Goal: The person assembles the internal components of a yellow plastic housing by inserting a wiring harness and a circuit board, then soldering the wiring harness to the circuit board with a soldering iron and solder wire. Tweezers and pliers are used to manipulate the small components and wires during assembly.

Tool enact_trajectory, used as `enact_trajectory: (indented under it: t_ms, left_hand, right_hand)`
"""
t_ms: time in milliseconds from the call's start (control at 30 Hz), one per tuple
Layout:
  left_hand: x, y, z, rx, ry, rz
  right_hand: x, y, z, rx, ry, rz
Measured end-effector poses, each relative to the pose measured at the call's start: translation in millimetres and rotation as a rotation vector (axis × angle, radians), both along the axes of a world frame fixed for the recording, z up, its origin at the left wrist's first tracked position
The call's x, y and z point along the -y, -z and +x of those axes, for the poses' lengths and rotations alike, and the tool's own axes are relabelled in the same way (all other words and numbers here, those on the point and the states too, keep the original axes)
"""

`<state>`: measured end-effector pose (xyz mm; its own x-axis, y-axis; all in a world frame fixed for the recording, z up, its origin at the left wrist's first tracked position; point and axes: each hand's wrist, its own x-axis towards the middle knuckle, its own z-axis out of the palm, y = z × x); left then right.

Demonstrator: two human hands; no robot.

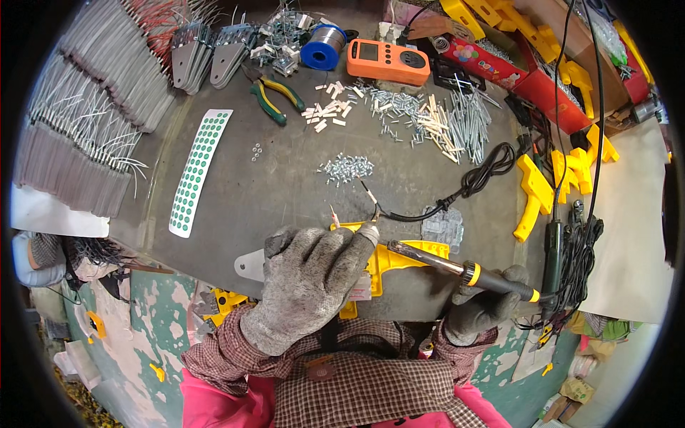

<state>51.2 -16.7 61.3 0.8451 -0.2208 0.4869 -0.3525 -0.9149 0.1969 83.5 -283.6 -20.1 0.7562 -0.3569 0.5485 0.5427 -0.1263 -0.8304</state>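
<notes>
In front of me, my left hand (314,274) in a grey work glove is closed, thumb and fingertips pinching the wire end of a black power cord (421,215). My gloved right hand (485,307) grips a soldering iron (467,272) with a black and yellow handle; its dark barrel slants up to the left toward the left fingertips. Below them lies a yellow plastic casing half (399,260), partly covered by the left hand. A flat grey metal plate (250,266) sticks out beside that hand. Small screws (346,168) are heaped just beyond.
Stacks of grey plates with white leads (82,153) line the left. A green-dotted sticker sheet (200,173), pliers (275,100), solder spool (323,47) and orange meter (387,62) lie farther back. Yellow casings (534,196) and tangled black cables (571,264) are at right.
</notes>
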Motion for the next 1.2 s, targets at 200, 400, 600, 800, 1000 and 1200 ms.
enact_trajectory:
  t_ms: [200,400,600,800,1000,1200]
  left_hand:
    - [6,-6,1,-0.063,-0.004,-0.012]
    - [8,-4,3,-0.058,0.019,0.043]
    - [2,-8,3,-0.058,0.036,0.027]
    - [-15,-10,1,-0.128,0.039,-0.216]
    - [-2,-22,5,-0.317,-0.018,-0.282]
    - [19,-39,25,-0.486,-0.101,-0.050]
  right_hand:
    - [-6,-8,-4,-0.158,-0.097,0.146]
    - [-2,-7,-8,-0.212,-0.024,0.192]
    - [-7,-6,-3,-0.162,0.111,0.140]
    - [2,-5,-7,-0.166,0.027,0.151]
    - [12,0,-1,-0.127,0.093,-0.016]
    - [24,4,11,0.112,0.295,-0.527]
